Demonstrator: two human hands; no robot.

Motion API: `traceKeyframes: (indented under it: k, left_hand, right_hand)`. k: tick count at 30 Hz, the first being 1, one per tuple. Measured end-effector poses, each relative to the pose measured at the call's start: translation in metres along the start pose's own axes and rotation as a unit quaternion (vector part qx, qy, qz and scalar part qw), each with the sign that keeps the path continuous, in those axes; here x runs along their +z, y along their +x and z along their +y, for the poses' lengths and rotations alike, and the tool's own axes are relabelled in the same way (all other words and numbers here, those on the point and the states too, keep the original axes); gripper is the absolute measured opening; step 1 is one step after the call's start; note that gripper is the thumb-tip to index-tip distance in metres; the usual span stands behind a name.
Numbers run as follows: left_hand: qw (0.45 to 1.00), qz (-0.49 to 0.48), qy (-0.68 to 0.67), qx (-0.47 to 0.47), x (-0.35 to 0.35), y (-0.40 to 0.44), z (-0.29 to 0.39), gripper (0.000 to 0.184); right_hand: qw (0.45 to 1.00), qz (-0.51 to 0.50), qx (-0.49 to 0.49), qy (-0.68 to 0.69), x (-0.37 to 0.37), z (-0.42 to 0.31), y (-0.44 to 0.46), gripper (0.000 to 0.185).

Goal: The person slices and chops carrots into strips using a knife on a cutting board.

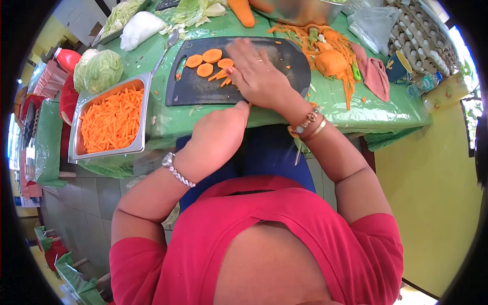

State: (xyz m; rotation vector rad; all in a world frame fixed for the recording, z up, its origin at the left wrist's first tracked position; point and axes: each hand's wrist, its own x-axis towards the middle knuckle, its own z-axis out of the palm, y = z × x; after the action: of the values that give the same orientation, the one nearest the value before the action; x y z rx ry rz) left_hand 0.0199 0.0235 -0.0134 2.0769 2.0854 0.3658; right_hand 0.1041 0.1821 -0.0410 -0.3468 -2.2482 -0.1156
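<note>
A dark cutting board (pixel 190 94) lies on the table in front of me. Carrot slices (pixel 212 56) rest on its left half, with a few thin carrot sticks (pixel 219 74) beside them. My right hand (pixel 262 76) is stretched out flat over the middle of the board, slightly blurred, close to the sticks. At the board's near edge, my left hand (pixel 218 131) is closed, knuckles up, its fingertips by my right palm. Whatever it grips is hidden. A steel pan (pixel 147 109) of carrot strips (pixel 113 120) stands left of the board.
Cabbage (pixel 99 70) and a spoon (pixel 163 51) are at the left. Carrot peelings (pixel 330 56), a pink cloth (pixel 373 76) and a mug (pixel 399 67) lie to the right. Behind stands a metal bowl (pixel 305 12); egg trays (pixel 424 35) fill the far right.
</note>
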Motion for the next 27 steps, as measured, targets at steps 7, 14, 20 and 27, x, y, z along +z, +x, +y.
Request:
traceKeyframes:
  k: [7,14,20,27]
  left_hand:
    - [0.995,-0.032,-0.097,0.015,-0.012,0.011,-0.019,0.018]
    - [0.941,-0.200,-0.243,-0.126,-0.039,0.023,-0.014,0.027]
    - [0.943,-0.185,-0.245,-0.131,-0.038,0.022,-0.020,0.028]
    - [0.996,-0.044,-0.075,0.001,-0.006,0.048,-0.039,0.023]
  right_hand:
    - [0.992,0.039,0.063,0.099,-0.068,0.012,0.009,0.024]
    - [0.987,-0.074,0.053,0.134,-0.056,-0.023,-0.039,0.019]
    - [0.996,-0.001,0.002,0.088,-0.038,-0.024,-0.044,0.015]
    - [0.996,-0.040,0.058,0.058,-0.042,0.004,-0.020,0.014]
